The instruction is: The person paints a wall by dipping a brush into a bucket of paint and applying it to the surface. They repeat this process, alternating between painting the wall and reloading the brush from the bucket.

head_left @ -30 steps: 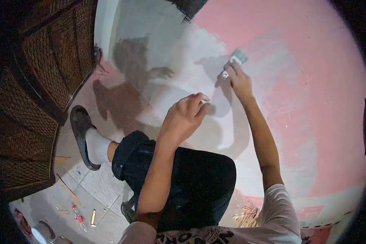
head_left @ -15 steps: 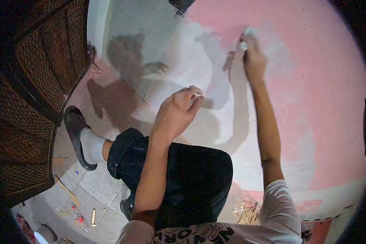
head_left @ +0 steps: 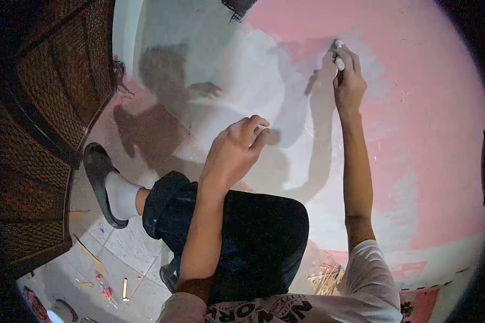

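My right hand is closed on a small white object, its top end against the pink-and-white wall. What the white object is cannot be made out clearly. Around it, pale whitish patches overlap the pink. My left hand hangs above my knee, thumb and fingertips curled toward each other, with a small white thing between them too small to name. Both hands cast shadows on the wall.
Dark woven panels stand at the left. On the tiled floor lie a plastic bottle, wood strips and a bundle of thin sticks. My bent leg is below my hands.
My right hand has moved slightly right and down along the wall, still holding the white object. My left hand has hardly moved.
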Demonstrator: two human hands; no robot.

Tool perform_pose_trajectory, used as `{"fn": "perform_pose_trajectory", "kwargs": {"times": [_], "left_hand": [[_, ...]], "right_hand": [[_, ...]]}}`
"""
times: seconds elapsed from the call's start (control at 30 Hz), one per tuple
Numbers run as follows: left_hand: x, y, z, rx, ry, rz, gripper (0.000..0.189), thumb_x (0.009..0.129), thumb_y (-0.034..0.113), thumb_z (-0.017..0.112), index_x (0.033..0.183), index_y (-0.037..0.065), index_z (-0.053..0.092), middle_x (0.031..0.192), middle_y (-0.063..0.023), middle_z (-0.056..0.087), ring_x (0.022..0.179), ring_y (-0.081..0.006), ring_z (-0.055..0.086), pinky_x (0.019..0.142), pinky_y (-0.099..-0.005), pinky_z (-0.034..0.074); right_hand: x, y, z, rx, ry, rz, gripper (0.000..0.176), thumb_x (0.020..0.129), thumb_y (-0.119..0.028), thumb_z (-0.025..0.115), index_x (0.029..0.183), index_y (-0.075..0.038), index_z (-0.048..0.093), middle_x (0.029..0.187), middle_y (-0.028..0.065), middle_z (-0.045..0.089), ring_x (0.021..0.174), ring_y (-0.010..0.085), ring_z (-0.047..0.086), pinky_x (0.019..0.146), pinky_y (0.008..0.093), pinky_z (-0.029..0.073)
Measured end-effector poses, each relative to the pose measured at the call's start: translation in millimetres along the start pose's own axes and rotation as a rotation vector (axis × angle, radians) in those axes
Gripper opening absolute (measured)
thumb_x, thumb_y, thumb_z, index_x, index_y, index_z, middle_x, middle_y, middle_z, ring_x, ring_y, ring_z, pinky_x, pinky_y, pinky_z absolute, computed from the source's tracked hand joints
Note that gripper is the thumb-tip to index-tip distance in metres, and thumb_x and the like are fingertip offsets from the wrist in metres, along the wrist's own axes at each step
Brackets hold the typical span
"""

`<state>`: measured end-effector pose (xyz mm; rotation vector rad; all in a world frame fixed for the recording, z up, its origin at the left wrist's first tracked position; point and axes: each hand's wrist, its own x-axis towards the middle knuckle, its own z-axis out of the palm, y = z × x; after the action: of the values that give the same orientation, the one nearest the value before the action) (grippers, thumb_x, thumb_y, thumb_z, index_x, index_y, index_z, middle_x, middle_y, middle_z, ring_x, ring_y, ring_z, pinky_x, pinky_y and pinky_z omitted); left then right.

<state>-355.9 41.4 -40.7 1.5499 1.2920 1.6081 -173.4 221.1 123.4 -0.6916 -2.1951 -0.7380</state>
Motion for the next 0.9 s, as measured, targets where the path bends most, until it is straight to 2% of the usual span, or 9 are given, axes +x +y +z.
{"fn": "perform_pose_trajectory", "kwargs": {"times": [0.2, 0.3, 0.4, 0.5, 0.6, 0.7, 0.77, 0.87, 0.9], "left_hand": [[-9, -3, 1, 0.048, 0.051, 0.105, 0.019, 0.101, 0.023, 0.063, 0.115, 0.009, 0.062, 0.103, -0.0143, 0.071, 0.09, -0.0302, 0.071, 0.079, -0.0422, 0.057], [-6, -1, -7, 0.044, 0.009, 0.048, 0.019, 0.101, 0.024, 0.063, 0.115, 0.009, 0.064, 0.105, -0.0145, 0.07, 0.091, -0.0297, 0.07, 0.081, -0.0409, 0.057], [-5, 4, -8, 0.048, -0.058, -0.048, 0.023, 0.102, 0.026, 0.061, 0.116, 0.008, 0.066, 0.107, -0.0154, 0.07, 0.093, -0.0296, 0.07, 0.084, -0.0406, 0.056], [-1, -1, -8, 0.049, -0.071, -0.077, 0.027, 0.104, 0.027, 0.06, 0.12, 0.006, 0.066, 0.11, -0.0169, 0.07, 0.096, -0.0299, 0.07, 0.087, -0.0415, 0.056], [-1, 1, -11, 0.02, -0.112, -0.128, 0.03, 0.105, 0.027, 0.058, 0.122, 0.004, 0.066, 0.112, -0.0182, 0.07, 0.099, -0.0301, 0.069, 0.09, -0.0421, 0.055], [2, 10, -11, 0.007, -0.16, -0.152, 0.03, 0.105, 0.027, 0.058, 0.123, 0.004, 0.065, 0.113, -0.0188, 0.07, 0.1, -0.03, 0.07, 0.09, -0.0414, 0.055], [0, 11, -7, 0.003, -0.184, -0.158, 0.03, 0.105, 0.027, 0.058, 0.123, 0.005, 0.065, 0.112, -0.0189, 0.07, 0.099, -0.0296, 0.07, 0.09, -0.0408, 0.055], [-2, 7, -4, 0.026, -0.225, -0.145, 0.03, 0.105, 0.027, 0.058, 0.124, 0.006, 0.065, 0.111, -0.0184, 0.071, 0.098, -0.0287, 0.07, 0.089, -0.0403, 0.055], [-2, 9, -5, 0.045, -0.246, -0.14, 0.03, 0.105, 0.027, 0.058, 0.125, 0.006, 0.065, 0.111, -0.0181, 0.071, 0.098, -0.0283, 0.07, 0.089, -0.04, 0.055]], "right_hand": [[-97, -3, 74, -0.21, -0.215, -0.196, 0.032, 0.097, -0.008, 0.059, 0.128, -0.012, 0.057, 0.113, 0.017, 0.071, 0.093, 0.0317, 0.073, 0.077, 0.0395, 0.06], [-96, -22, 81, 0.456, -0.404, 0.387, 0.028, 0.098, -0.009, 0.056, 0.126, -0.012, 0.059, 0.11, 0.0184, 0.072, 0.093, 0.0312, 0.073, 0.076, 0.0393, 0.06], [-83, -8, 75, 0.463, -0.395, 0.375, 0.026, 0.098, -0.008, 0.057, 0.123, -0.011, 0.061, 0.11, 0.0161, 0.072, 0.093, 0.0291, 0.073, 0.075, 0.0384, 0.06], [-66, 25, 57, 1.18, -0.095, 0.808, 0.03, 0.094, -0.001, 0.059, 0.122, -0.01, 0.063, 0.112, 0.0124, 0.073, 0.093, 0.0271, 0.073, 0.076, 0.0368, 0.06], [-28, 21, 18, -0.036, 0.241, 0.056, 0.039, 0.088, 0.006, 0.061, 0.124, -0.009, 0.063, 0.114, 0.0098, 0.073, 0.091, 0.0247, 0.073, 0.073, 0.0348, 0.059], [-24, 21, 20, -0.036, 0.279, -0.049, 0.044, 0.084, 0.01, 0.062, 0.123, -0.011, 0.064, 0.118, 0.0102, 0.072, 0.09, 0.0245, 0.073, 0.071, 0.0342, 0.059], [-62, 7, 40, 0.344, -0.214, 0.517, 0.034, 0.103, -0.016, 0.052, 0.137, -0.013, 0.058, 0.118, 0.0154, 0.071, 0.083, 0.0242, 0.072, 0.068, 0.0329, 0.056], [-120, -1, 87, 0.13, -0.224, -0.009, 0.034, 0.101, -0.022, 0.057, 0.134, -0.011, 0.055, 0.114, 0.0213, 0.069, 0.107, 0.0318, 0.068, 0.076, 0.0409, 0.058], [-122, -14, 86, 0.22, -0.278, 0.1, 0.029, 0.099, -0.019, 0.06, 0.127, -0.008, 0.056, 0.114, 0.0221, 0.067, 0.105, 0.0374, 0.068, 0.079, 0.045, 0.057]]}}
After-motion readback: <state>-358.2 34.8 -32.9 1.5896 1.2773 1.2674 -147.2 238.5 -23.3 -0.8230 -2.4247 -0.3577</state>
